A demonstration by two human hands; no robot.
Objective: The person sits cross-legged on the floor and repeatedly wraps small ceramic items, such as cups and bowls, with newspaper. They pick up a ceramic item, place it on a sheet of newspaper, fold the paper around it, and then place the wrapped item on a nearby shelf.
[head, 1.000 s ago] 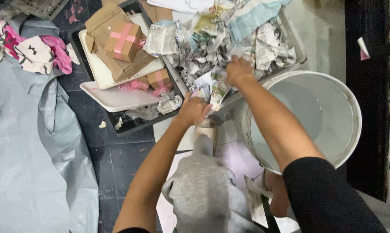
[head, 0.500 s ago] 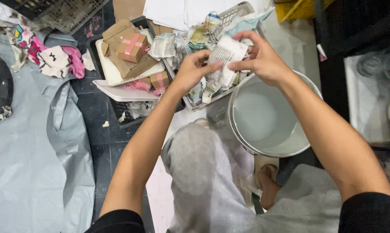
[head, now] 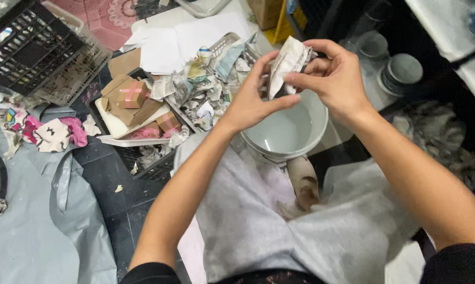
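Both hands hold one piece of newspaper (head: 287, 63) up above a white bucket (head: 290, 131) of pale liquid. My left hand (head: 253, 100) pinches the paper's lower left edge, thumb pointing right. My right hand (head: 337, 79) grips its right side with fingers curled over the top. Behind the hands lies a grey basket (head: 224, 42) full of torn newspaper scraps (head: 200, 92). My knees, in grey cloth (head: 248, 210), are below the bucket.
A black tray (head: 143, 158) at left holds white trays and small brown boxes with pink tape (head: 130, 93). A black crate (head: 32, 47) sits far left. Grey plastic sheet (head: 32, 226) covers the floor. Pink cloth (head: 72, 131) lies beside it. Stacked bowls (head: 400, 71) stand at upper right.
Both hands lifted a newspaper piece out of the basket and brought it over the bucket. The camera view tilted up and back, showing more of the room.
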